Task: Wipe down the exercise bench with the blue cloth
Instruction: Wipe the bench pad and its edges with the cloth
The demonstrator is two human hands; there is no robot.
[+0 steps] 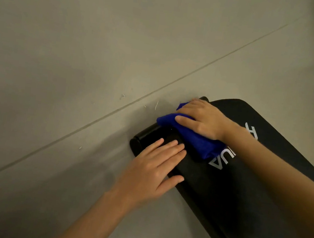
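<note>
Cloth (199,143) in bright blue is bunched up on the far end of the black exercise bench (241,201). Part of the white letters (225,160) printed on the bench top is covered by it. The cloth is pressed down by the right hand (202,118), and that arm is stretched across the bench top from the bench's right side. The fingers are laid nearly flat over the cloth and bent a little at the bench end. The thumb is stuck out across the blue fabric. The left hand (156,171) is laid palm down on the left edge of the bench, just beside the cloth. Its fingers are straight and close together, and nothing is held. Their tips are near the round black roller (143,139) at the bench end. Grey floor (81,47) is seen around the bench.
</note>
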